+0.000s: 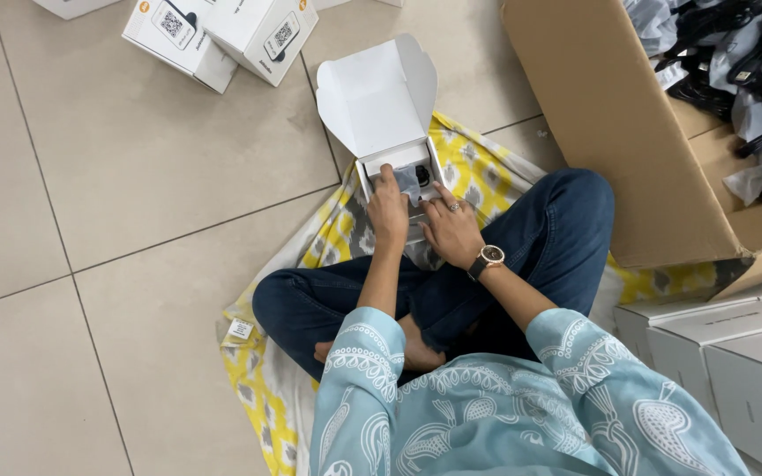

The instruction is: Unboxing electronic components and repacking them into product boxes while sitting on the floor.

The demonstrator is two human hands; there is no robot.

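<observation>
I sit cross-legged on a yellow patterned cloth (474, 167). In front of my knees stands a small white box (379, 97) with its lid flipped up. My left hand (387, 210) presses a grey plastic bag with a black item (414, 179) down into the box. My right hand (451, 229), with a ring and a wristwatch, rests at the box's right front edge, its fingers touching the bag.
Closed white boxes (222, 35) lie on the tiled floor at the far left. A large open cardboard carton (628, 141) holding several bagged black items (734, 62) stands at the right. More white boxes (734, 361) are stacked at my right side.
</observation>
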